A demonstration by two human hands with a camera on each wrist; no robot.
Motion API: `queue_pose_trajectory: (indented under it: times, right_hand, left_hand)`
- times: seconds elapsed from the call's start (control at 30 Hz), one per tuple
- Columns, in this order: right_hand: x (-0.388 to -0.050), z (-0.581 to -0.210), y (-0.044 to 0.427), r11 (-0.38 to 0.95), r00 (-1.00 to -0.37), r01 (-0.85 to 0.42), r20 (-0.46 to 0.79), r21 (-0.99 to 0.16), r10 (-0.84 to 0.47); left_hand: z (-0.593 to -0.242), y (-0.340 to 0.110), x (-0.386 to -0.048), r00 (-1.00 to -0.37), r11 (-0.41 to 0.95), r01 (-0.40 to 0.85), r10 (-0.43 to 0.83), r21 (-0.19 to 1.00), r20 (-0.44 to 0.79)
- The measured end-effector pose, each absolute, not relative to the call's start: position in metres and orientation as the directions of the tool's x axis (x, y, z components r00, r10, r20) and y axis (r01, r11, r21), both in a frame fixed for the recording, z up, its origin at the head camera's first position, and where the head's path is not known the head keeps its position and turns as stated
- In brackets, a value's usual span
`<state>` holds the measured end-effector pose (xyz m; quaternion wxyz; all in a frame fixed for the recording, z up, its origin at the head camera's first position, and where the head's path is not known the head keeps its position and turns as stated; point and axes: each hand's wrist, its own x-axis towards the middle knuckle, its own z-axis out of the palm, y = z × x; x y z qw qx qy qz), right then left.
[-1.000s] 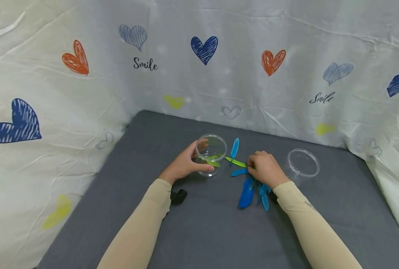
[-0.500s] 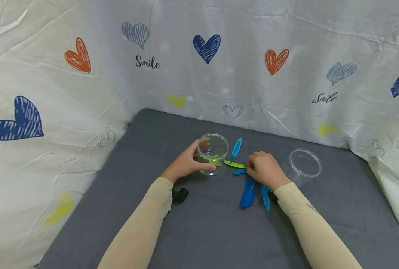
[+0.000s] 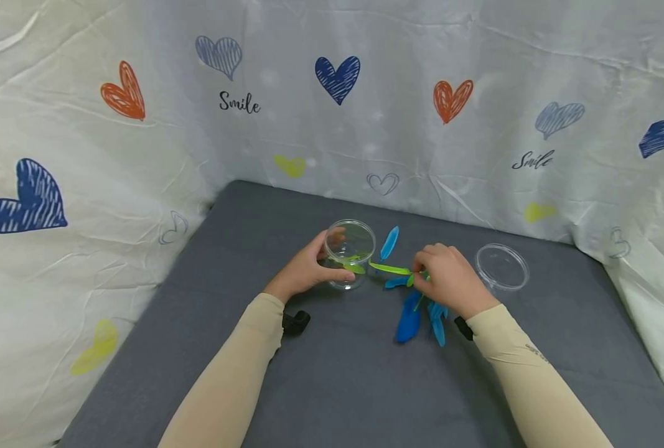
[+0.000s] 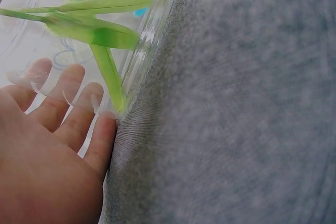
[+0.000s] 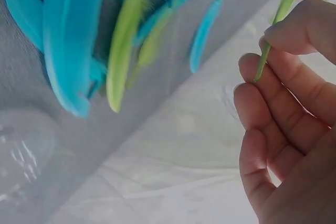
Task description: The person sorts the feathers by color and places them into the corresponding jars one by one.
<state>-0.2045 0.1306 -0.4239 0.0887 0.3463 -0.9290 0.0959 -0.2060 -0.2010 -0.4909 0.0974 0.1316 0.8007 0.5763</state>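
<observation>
My left hand (image 3: pixel 312 270) is curled round a clear plastic jar (image 3: pixel 351 244) that stands on the grey cloth. Several green feathers (image 4: pixel 107 72) lie inside the jar, seen through its wall in the left wrist view beside my left hand (image 4: pixel 58 145). Between thumb and fingertips my right hand (image 3: pixel 449 280) pinches the end of a green feather (image 3: pixel 389 269), whose other end reaches near the jar. In the right wrist view, my right hand (image 5: pixel 294 108) holds that feather (image 5: pixel 268 51) off the pile of blue feathers (image 5: pixel 73 35) and green feathers (image 5: pixel 123 51).
A second clear jar (image 3: pixel 501 267) stands to the right, beyond my right hand. One light blue feather (image 3: pixel 389 242) lies behind the pile. White fabric (image 3: pixel 287 124) printed with hearts hangs behind and beside the grey cloth (image 3: pixel 343 386).
My right hand has lifted slightly with the green feather, which has come away from the pile beneath. My left hand stays round the jar. The head view has shifted a little.
</observation>
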Motion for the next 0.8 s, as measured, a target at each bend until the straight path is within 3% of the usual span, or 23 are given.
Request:
queue_pose_trajectory:
  times: [0.53,0.8]
  right_hand:
    - [-0.204,-0.364,0.136,0.748,-0.725,-0.659,0.328,-0.075,-0.606]
    - [-0.204,-0.350,0.121,0.706,-0.657,-0.708,0.366,0.000,-0.659]
  left_hand:
    - [-0.492,-0.203,-0.206,-0.951,0.305,0.093,0.309,0.948,-0.006]
    - [-0.490,-0.201,-0.205,-0.945,0.309,0.106,0.326,0.945,-0.001]
